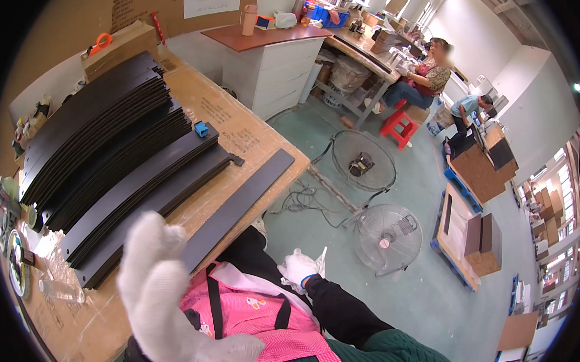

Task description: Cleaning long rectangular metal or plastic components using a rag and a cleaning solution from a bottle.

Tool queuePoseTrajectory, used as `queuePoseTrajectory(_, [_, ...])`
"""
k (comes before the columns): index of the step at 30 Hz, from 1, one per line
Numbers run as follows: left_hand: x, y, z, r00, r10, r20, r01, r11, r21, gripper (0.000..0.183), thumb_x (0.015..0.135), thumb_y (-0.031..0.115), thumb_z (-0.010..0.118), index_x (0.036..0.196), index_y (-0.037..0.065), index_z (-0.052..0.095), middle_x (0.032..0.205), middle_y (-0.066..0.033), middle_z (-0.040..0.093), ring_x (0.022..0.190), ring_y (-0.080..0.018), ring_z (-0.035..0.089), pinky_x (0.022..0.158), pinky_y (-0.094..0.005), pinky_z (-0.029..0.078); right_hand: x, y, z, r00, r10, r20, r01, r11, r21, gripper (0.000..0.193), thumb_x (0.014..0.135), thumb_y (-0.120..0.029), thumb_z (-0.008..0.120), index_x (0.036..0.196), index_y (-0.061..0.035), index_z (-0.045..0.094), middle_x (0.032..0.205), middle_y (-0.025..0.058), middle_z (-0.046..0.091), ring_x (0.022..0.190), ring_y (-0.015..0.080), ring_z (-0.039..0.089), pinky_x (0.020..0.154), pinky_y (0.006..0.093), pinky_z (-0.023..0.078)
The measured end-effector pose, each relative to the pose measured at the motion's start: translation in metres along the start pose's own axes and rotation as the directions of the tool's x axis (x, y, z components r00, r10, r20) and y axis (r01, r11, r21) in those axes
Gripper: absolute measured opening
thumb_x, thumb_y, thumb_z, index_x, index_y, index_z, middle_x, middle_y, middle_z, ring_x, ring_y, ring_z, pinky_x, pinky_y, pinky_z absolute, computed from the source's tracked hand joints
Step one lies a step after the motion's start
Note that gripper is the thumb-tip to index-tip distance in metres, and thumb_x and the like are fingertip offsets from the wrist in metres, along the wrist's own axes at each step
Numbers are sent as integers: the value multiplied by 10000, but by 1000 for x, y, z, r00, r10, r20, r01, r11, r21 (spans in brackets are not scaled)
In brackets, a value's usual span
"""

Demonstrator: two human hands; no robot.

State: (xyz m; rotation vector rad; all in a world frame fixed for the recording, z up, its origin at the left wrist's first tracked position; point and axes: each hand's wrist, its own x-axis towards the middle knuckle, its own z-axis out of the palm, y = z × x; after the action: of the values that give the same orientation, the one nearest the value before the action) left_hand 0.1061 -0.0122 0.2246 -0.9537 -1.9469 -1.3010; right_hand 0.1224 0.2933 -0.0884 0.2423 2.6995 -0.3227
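Observation:
My left hand (159,303), in a white knitted glove, is raised close in front of me. Its fingers are apart, with nothing visible between them. It hides part of the table's near edge and the end of a lone flat dark grey board (242,206). Lower right of that board, my right hand (298,267), also gloved in white, is closed on a white cloth (321,262) by my leg. Long dark boards (106,118) lie in stacks on the cardboard-covered table (262,134). A small blue object (201,128) rests on the nearer stack.
A clear plastic bottle (60,290) and a round tin (20,262) are at the table's left. Two floor fans (386,238) stand on the green floor at right. Beyond are a white cabinet (272,72), a red stool (399,126), two people and pallets (444,232).

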Motion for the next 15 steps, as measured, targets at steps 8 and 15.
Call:
queuePoseTrajectory(8, [104,43,14,779,-346,-523,182,923,-339,861,757,452,918,1377,-47,590,1486,-237,548,1338,-384,580,1099,-498,463,-5,11,7,998,-40,-47,42,999,35,384,908,-470,699,928,-107,821,1143,244,653,916,402,750,789,512,606])
queuePoseTrajectory(15, [149,10,-16,912,-251,-325,210,965,-158,934,762,450,900,1468,-32,524,1554,-212,485,1409,-363,521,1148,-438,431,-15,22,11,998,-46,35,43,997,65,424,964,-484,620,1038,-115,815,1171,288,659,1003,435,727,906,508,582])
